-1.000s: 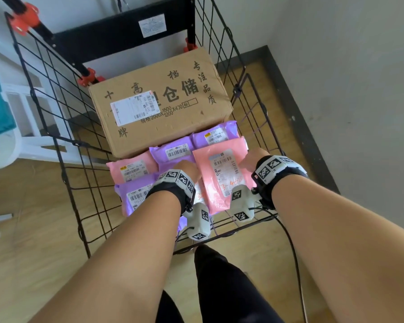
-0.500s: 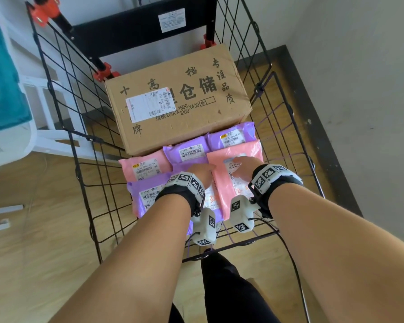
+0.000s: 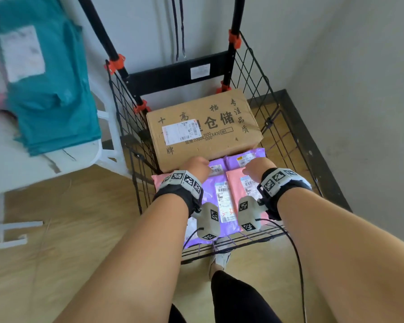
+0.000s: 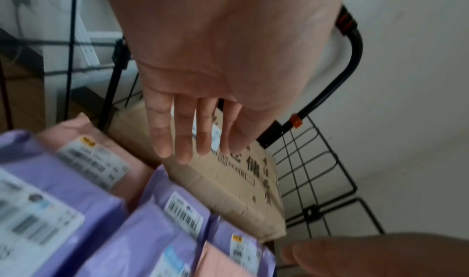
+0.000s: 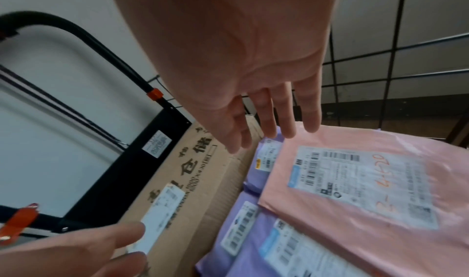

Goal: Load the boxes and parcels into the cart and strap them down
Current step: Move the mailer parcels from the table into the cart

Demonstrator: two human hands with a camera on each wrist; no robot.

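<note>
Both hands, left hand (image 3: 195, 167) and right hand (image 3: 257, 167), hover with straight fingers, holding nothing, over the parcels (image 3: 222, 194) at frame centre, beside the cardboard box (image 3: 203, 129) inside the cart (image 3: 287, 145), probably because loading is finished.

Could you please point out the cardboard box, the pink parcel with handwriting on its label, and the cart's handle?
cardboard box (image 3: 203, 129): head view, on its top face.
pink parcel (image 5: 355, 211): right wrist view, below its label.
cart's handle (image 4: 351, 60): left wrist view, on its curved black tube.

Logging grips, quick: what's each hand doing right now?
Left hand: open, fingers straight, holding nothing.
Right hand: open, fingers straight, holding nothing.
</note>
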